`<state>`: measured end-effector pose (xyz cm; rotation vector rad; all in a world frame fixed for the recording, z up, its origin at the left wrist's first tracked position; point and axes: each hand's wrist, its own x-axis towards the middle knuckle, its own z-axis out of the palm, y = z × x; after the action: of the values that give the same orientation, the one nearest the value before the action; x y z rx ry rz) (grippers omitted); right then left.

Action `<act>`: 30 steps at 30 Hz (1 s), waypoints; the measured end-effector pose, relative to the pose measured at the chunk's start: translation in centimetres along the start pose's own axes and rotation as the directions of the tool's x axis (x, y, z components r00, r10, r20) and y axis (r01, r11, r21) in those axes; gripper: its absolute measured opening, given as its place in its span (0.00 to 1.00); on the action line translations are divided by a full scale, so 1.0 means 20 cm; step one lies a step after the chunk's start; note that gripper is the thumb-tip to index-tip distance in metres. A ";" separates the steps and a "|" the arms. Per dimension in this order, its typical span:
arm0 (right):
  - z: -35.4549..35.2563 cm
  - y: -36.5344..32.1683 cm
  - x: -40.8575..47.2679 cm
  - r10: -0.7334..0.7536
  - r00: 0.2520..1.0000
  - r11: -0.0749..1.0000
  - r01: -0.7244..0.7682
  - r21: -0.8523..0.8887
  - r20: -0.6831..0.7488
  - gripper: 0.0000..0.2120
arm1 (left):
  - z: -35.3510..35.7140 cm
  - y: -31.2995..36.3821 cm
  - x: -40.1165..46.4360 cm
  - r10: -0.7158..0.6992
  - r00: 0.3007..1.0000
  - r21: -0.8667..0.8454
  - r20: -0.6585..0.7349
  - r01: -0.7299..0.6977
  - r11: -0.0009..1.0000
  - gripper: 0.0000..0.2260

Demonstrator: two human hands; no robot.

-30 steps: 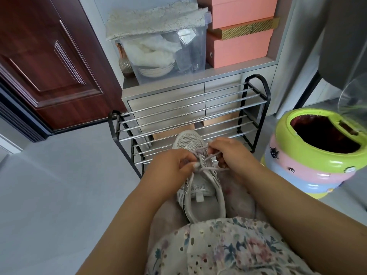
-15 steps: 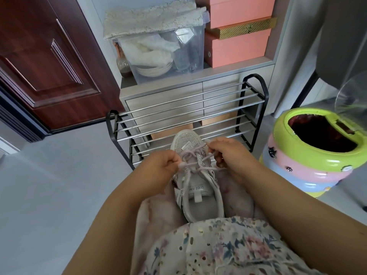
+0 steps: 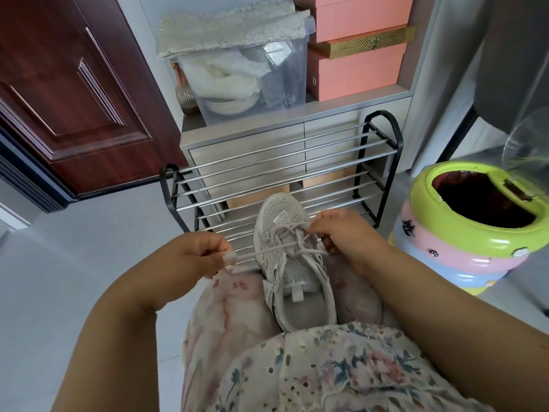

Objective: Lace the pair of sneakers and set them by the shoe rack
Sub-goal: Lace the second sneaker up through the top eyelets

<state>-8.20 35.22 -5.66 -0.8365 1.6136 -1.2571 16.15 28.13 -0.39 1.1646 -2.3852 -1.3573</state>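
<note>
A pale grey mesh sneaker (image 3: pixel 292 263) rests on my lap, toe pointing away toward the shoe rack (image 3: pixel 279 171). A pale pink lace (image 3: pixel 267 250) crosses its eyelets. My left hand (image 3: pixel 197 255) sits to the left of the shoe and pinches one lace end, drawn out taut sideways. On the shoe's right side, my right hand (image 3: pixel 344 233) pinches the lace near the upper eyelets. Only one sneaker of the pair is visible.
The black-framed rack with chrome bars stands against a grey cabinet (image 3: pixel 297 135). A clear storage bin (image 3: pixel 246 69) and orange boxes (image 3: pixel 356 66) sit on the cabinet. A green, pink and blue bin (image 3: pixel 463 233) stands at the right. A dark red door (image 3: pixel 68 93) is left.
My left hand has moved left, away from the shoe, pulling the lace end out taut. My right hand has stayed at the shoe's right side.
</note>
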 end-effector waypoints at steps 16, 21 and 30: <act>-0.01 -0.16 -0.12 -0.209 0.973 0.908 0.230 -0.349 0.098 0.15 | 0.08 0.10 0.06 -0.037 0.942 -0.486 -0.333 -0.138 0.863 0.09; 0.07 -0.21 -0.21 -0.308 0.917 0.898 0.368 -0.242 0.252 0.10 | 0.13 0.23 0.07 0.052 0.945 -0.816 -0.322 -0.305 0.491 0.04; 0.17 -0.23 -0.22 -0.361 0.868 0.831 0.465 -0.306 0.340 0.10 | 0.18 0.28 0.09 0.059 0.945 -0.849 -0.321 -0.315 0.425 0.08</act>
<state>-3.57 36.72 -0.47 -1.6101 1.5147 -1.0635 10.05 30.86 1.43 0.6255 -1.1580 -1.8578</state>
